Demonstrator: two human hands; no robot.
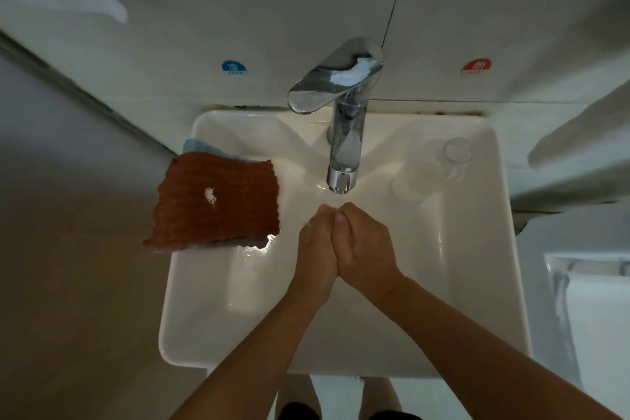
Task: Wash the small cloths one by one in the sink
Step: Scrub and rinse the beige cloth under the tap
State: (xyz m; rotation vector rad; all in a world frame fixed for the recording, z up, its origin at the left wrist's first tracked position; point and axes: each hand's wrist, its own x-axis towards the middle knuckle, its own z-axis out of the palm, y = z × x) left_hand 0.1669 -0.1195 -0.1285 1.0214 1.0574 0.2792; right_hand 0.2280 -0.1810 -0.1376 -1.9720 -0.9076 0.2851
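My left hand [315, 249] and my right hand [366, 242] are pressed together over the white sink [211, 310], just below the spout of the chrome faucet [342, 133]. Their fingers curl inward around something balled up between the palms. Only a small grey scrap of cloth [306, 224] peeks out beside my left hand; the rest is hidden. A brown small cloth [218, 201] with a white speck lies spread on the sink's left rim. It lies on top of a light blue cloth [201, 148] and a greyish cloth [238, 242]. I see no water stream.
White foam sits on the faucet's lever [354, 70]. A clear glass [456, 152] stands on the sink's right rim. Cold [234, 67] and hot [476, 66] stickers mark the tiled wall behind. White towels hang at the upper left and at the right.
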